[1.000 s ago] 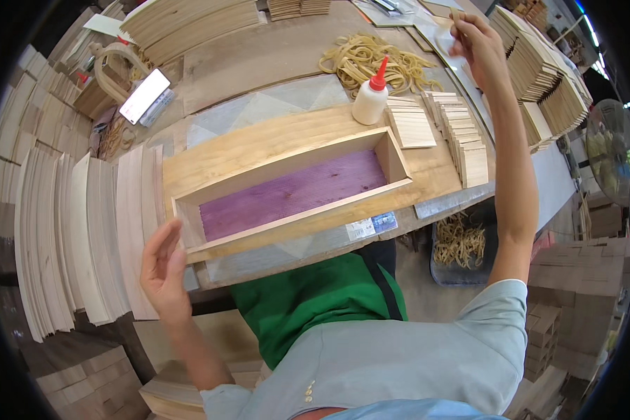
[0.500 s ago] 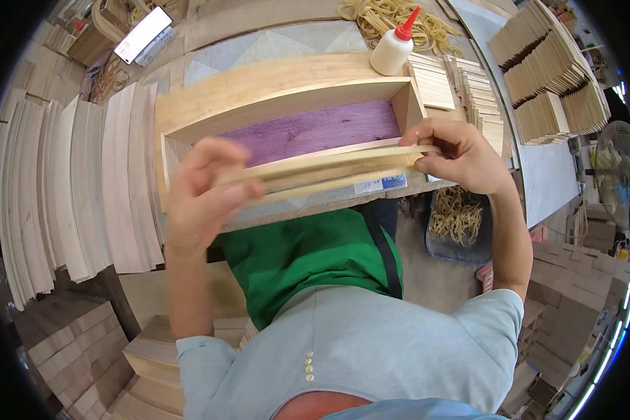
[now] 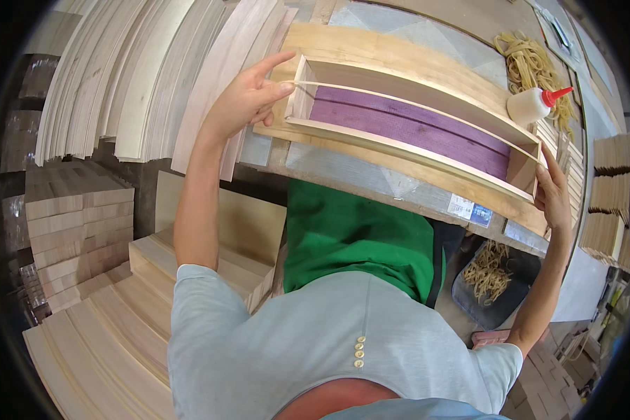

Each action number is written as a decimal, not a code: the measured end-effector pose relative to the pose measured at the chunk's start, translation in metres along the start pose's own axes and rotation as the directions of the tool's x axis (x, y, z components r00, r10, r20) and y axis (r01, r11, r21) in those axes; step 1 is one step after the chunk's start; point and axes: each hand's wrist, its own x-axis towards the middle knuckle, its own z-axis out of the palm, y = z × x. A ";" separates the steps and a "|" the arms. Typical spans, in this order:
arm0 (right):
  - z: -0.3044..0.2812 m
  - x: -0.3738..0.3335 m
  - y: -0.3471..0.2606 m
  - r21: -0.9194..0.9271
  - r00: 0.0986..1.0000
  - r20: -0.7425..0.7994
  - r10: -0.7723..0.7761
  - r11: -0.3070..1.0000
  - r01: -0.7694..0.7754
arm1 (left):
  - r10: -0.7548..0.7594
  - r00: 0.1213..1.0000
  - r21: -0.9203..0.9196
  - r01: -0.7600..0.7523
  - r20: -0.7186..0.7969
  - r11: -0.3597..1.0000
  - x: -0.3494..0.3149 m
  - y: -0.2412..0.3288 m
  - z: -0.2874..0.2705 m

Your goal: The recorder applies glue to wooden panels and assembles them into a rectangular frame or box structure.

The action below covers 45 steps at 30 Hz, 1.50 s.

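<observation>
Two bare hands now hold a thin wooden strip (image 3: 413, 112) on edge inside the long wooden frame (image 3: 399, 150), where half a second ago the same strip lay flat in both hands just above the frame's near rail; it has been turned upright and lowered over the purple base panel (image 3: 406, 126), which suggests the fitting of this piece is under way but not yet seated. At far left, stacks of pale curved wood slats (image 3: 119, 84) crowd the edge of the surface, leaving little room beyond the frame's left end. The left hand (image 3: 248, 98), its grip pressed together on the strip's left tip with the forefinger raised, sits at the frame's left end wall. The strip runs the full length of the frame, between its far and near rails. Beyond the far rail, a white glue bottle with a red nozzle (image 3: 535, 105) lies beside a heap of tan rubber bands (image 3: 532, 66), well apart from both hands. The right hand (image 3: 554, 192) lies flat against the frame's right end, fingers together; whether it pinches the strip there cannot be told. Short wood pieces (image 3: 612, 203) are stacked just past it, so open room lies mainly toward the worker, off the near edge of the grey surface (image 3: 343, 164).
</observation>
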 end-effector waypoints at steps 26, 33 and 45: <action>-0.019 0.039 0.014 0.201 0.997 0.080 -0.020 0.980 0.004 | 0.331 0.932 0.519 -0.212 -0.147 0.828 0.060 -0.033 0.005; -0.022 0.030 -0.036 -0.017 0.989 0.144 0.020 1.000 -0.018 | 0.162 0.962 0.157 -0.129 -0.220 0.979 0.034 -0.014 0.042; -0.029 0.066 -0.070 -0.277 0.886 0.276 0.372 0.914 -0.298 | 0.085 0.958 0.101 -0.059 -0.273 0.993 0.032 -0.012 0.049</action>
